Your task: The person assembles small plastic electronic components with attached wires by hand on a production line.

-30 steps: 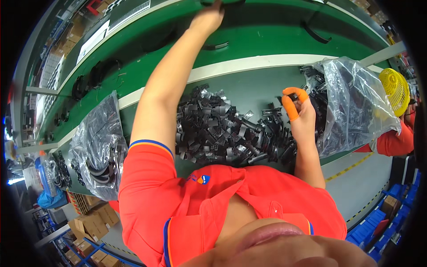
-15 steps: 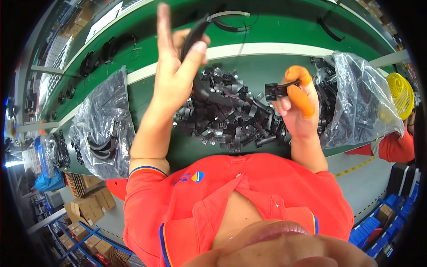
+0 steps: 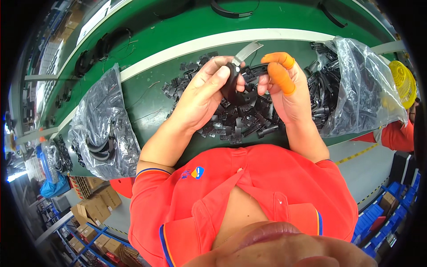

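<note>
My left hand [image 3: 202,95] is closed round a black curved headband [image 3: 230,86], which has a bare metal strip [image 3: 247,53] standing out of its upper end. My right hand [image 3: 290,100] wears orange finger cots on thumb and forefinger and pinches a small black plastic part [image 3: 255,71]. That part is right beside the headband's metal end; whether the two touch cannot be made out. Under both hands a loose heap of small black plastic parts [image 3: 238,129] covers the green bench.
A clear plastic bag [image 3: 100,120] with black bands lies at left, another clear bag [image 3: 360,93] with black parts at right. Along the green shelf behind a white rail [image 3: 209,42] lie more bands [image 3: 331,15]. A yellow basket [image 3: 402,84] and someone's red sleeve [image 3: 396,135] are far right.
My left hand has come down and right with the headband, its forefinger no longer pointing up. My right hand has risen slightly with the plastic part, so the two pieces are now side by side.
</note>
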Tool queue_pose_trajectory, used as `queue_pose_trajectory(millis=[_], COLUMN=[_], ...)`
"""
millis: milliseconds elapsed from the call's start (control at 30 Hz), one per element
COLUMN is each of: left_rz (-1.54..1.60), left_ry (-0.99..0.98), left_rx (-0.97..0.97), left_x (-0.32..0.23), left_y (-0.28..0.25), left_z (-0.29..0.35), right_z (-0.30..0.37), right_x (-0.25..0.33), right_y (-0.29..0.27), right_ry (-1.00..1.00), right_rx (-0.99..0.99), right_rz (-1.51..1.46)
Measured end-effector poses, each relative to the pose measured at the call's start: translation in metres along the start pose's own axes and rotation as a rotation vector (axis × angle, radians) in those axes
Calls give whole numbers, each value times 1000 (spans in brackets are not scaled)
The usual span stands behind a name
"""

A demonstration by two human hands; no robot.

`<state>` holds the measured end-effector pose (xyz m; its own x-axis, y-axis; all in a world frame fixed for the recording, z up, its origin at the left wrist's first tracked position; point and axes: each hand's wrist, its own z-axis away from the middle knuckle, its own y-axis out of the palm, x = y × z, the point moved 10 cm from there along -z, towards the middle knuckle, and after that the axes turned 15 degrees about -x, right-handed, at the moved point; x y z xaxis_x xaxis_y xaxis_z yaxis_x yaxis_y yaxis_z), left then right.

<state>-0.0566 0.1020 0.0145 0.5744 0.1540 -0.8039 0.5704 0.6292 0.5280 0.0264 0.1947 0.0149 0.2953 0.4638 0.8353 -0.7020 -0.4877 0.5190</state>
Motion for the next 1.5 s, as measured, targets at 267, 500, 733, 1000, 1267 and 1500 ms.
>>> queue_pose_trajectory(millis=[267, 500, 733, 1000, 1267, 1500], left_rz=[-13, -43, 25, 67, 25, 47], left_ry=[21, -70, -192, -228, -197, -50], left_rx=[158, 192, 207, 179, 176, 169], left_x=[5, 11, 25, 28, 29, 17], left_y=[7, 13, 7, 7, 6, 7], left_z=[-1, 2, 1, 4, 1, -1], right_z=[1, 4, 12, 13, 6, 1], right_x=[1, 7, -32, 39, 37, 12], right_y=[6, 7, 4, -12, -20, -17], right_ry=[-67, -125, 228, -437, -418, -152], right_rx=[20, 47, 250, -79, -99, 50], right_rz=[19, 39, 73, 221, 389, 196])
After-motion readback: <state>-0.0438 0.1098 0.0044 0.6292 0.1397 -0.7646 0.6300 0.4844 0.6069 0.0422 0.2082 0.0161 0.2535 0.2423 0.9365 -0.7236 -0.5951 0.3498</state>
